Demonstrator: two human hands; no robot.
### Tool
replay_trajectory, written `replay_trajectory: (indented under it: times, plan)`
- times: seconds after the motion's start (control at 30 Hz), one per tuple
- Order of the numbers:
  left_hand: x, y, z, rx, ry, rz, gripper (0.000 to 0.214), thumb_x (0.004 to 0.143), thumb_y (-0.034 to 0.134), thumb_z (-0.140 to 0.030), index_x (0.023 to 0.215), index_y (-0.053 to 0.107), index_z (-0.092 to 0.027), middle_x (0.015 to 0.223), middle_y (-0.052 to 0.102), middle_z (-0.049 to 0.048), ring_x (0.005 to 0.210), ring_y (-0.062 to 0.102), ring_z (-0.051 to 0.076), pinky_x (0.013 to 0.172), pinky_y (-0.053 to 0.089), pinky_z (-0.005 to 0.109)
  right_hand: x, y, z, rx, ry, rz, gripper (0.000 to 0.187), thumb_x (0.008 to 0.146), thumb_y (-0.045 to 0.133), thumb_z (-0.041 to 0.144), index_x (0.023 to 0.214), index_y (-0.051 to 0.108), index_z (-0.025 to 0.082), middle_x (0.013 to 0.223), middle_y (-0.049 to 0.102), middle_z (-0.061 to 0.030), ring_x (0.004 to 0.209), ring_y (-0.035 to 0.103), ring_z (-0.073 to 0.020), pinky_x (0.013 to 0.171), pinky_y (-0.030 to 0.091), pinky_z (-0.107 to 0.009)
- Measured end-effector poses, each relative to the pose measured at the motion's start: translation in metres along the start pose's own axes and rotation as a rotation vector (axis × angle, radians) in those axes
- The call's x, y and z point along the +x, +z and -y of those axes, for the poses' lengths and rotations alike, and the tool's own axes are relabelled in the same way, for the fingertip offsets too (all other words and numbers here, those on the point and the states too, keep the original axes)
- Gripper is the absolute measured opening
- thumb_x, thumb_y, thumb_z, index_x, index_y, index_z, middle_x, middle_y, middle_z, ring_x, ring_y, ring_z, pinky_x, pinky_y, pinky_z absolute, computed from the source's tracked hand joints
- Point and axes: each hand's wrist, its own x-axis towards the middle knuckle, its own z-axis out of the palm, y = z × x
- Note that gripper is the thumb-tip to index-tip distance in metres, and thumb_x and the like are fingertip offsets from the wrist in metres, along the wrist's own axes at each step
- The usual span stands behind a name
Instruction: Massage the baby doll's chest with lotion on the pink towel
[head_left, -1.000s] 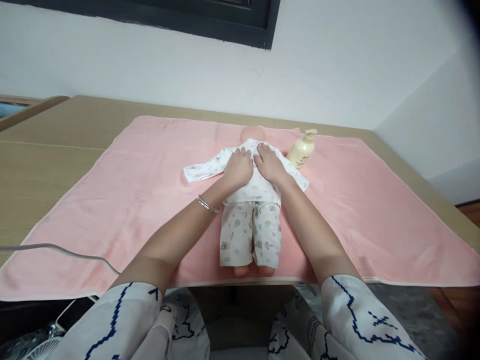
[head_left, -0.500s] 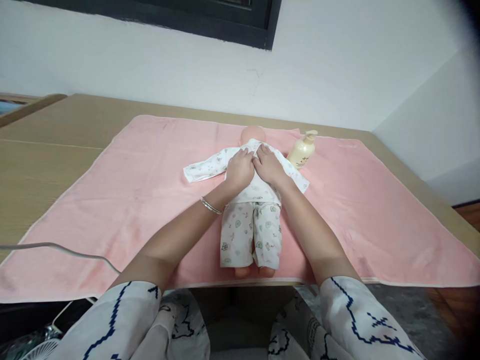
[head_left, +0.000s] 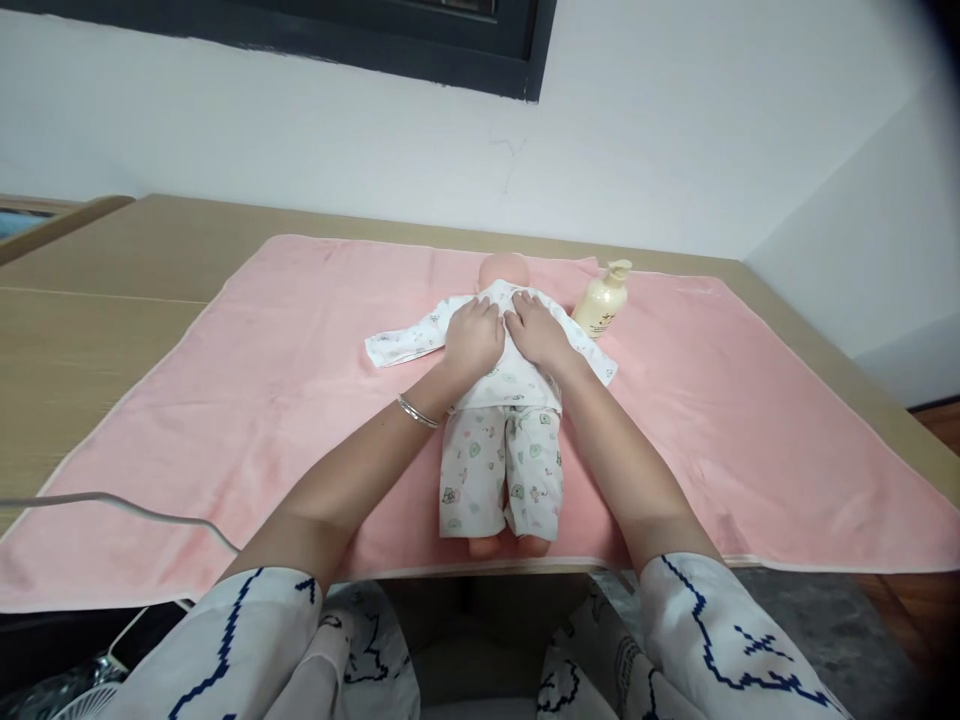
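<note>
A baby doll [head_left: 510, 390] in a white printed long-sleeved top and trousers lies stretched out, its head [head_left: 504, 270] away from me and no face showing. My left hand [head_left: 474, 338] rests on the left side of its upper body, fingers laid over the cloth and slightly bent. Beside it, my right hand [head_left: 535, 328] lies palm down on the right side, fingers extended and thumb towards the other hand. Neither hand grasps anything. A cream pump bottle [head_left: 602, 302] leans a little to the right, just past the doll's right-hand sleeve.
Under the doll spreads a pink blanket [head_left: 300, 380] over a wooden table [head_left: 97, 250]. A grey cable [head_left: 120, 502] crosses its left front part. Behind the table rises a white wall [head_left: 360, 150] with a dark window frame [head_left: 450, 60].
Left fingers on the doll's upper body are drawn in slightly, with the wrist moved a little left. The right hand shows hardly any shift; doll and bottle stay in place.
</note>
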Motion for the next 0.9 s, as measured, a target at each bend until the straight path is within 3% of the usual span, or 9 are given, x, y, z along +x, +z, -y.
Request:
replay_trajectory:
  times: [0.1, 0.23, 0.33, 0.4, 0.5, 0.63, 0.73, 0.9]
  plan:
    - [0.001, 0.003, 0.003, -0.073, 0.020, -0.023, 0.038, 0.093, 0.040, -0.018, 0.118, 0.067, -0.010, 0.135, 0.064, 0.0166, 0.131, 0.056, 0.030, 0.115, 0.042, 0.048, 0.000, 0.004, 0.002, -0.037, 0.027, -0.042, 0.057, 0.102, 0.028, 0.029, 0.150, 0.036, -0.001, 0.156, 0.039, -0.0229, 0.147, 0.033, -0.0348, 0.120, 0.026, -0.051]
    - [0.008, 0.010, 0.019, -0.191, -0.148, 0.025, 0.047, 0.091, 0.047, -0.024, 0.134, 0.058, -0.010, 0.148, 0.054, 0.0149, 0.142, 0.045, 0.031, 0.121, 0.035, 0.048, -0.018, -0.002, 0.028, -0.146, 0.018, -0.059, 0.048, 0.101, 0.031, 0.025, 0.136, 0.052, 0.000, 0.137, 0.057, -0.0249, 0.130, 0.052, -0.0363, 0.110, 0.040, -0.049]
    - [0.008, 0.011, 0.021, -0.178, -0.137, -0.010, 0.045, 0.091, 0.044, -0.022, 0.132, 0.060, -0.011, 0.144, 0.057, 0.0143, 0.140, 0.048, 0.030, 0.120, 0.035, 0.050, -0.027, -0.011, 0.040, -0.182, 0.006, -0.019, 0.040, 0.099, 0.033, 0.022, 0.123, 0.060, 0.004, 0.122, 0.065, -0.0224, 0.116, 0.060, -0.0355, 0.098, 0.048, -0.047]
    - [0.003, 0.008, 0.015, -0.138, -0.090, -0.050, 0.040, 0.092, 0.041, -0.019, 0.122, 0.066, -0.010, 0.135, 0.064, 0.0153, 0.134, 0.054, 0.030, 0.117, 0.040, 0.048, -0.024, -0.013, 0.036, -0.148, -0.008, -0.003, 0.041, 0.099, 0.032, 0.022, 0.124, 0.060, 0.005, 0.125, 0.064, -0.0222, 0.118, 0.059, -0.0346, 0.099, 0.048, -0.047]
    - [-0.003, 0.006, 0.007, -0.118, -0.068, -0.100, 0.036, 0.092, 0.041, -0.018, 0.112, 0.070, -0.011, 0.126, 0.070, 0.0148, 0.127, 0.059, 0.028, 0.113, 0.044, 0.043, -0.012, -0.008, 0.017, -0.022, -0.033, -0.017, 0.046, 0.100, 0.033, 0.027, 0.136, 0.053, 0.005, 0.145, 0.053, -0.0207, 0.135, 0.048, -0.0332, 0.113, 0.038, -0.046]
    - [-0.003, 0.009, 0.008, -0.154, -0.137, -0.089, 0.041, 0.093, 0.044, -0.022, 0.127, 0.064, -0.009, 0.139, 0.062, 0.0151, 0.136, 0.052, 0.029, 0.118, 0.039, 0.044, -0.001, 0.005, 0.001, 0.054, 0.028, -0.067, 0.059, 0.100, 0.036, 0.036, 0.150, 0.038, 0.005, 0.160, 0.035, -0.0180, 0.150, 0.028, -0.0341, 0.122, 0.024, -0.049]
    - [-0.001, 0.011, 0.013, -0.154, -0.206, -0.054, 0.048, 0.093, 0.046, -0.025, 0.136, 0.056, -0.004, 0.147, 0.053, 0.0189, 0.143, 0.044, 0.032, 0.122, 0.033, 0.047, -0.006, 0.006, 0.012, -0.010, 0.037, -0.087, 0.057, 0.101, 0.033, 0.033, 0.147, 0.041, 0.002, 0.155, 0.042, -0.0215, 0.147, 0.034, -0.0343, 0.120, 0.026, -0.051]
    - [-0.002, 0.014, 0.016, -0.188, -0.144, -0.098, 0.043, 0.093, 0.044, -0.023, 0.129, 0.062, -0.007, 0.140, 0.061, 0.0161, 0.138, 0.050, 0.029, 0.121, 0.035, 0.044, -0.015, -0.005, 0.024, -0.053, -0.008, -0.068, 0.044, 0.098, 0.033, 0.024, 0.128, 0.058, 0.004, 0.137, 0.058, -0.0233, 0.131, 0.051, -0.0333, 0.111, 0.038, -0.047]
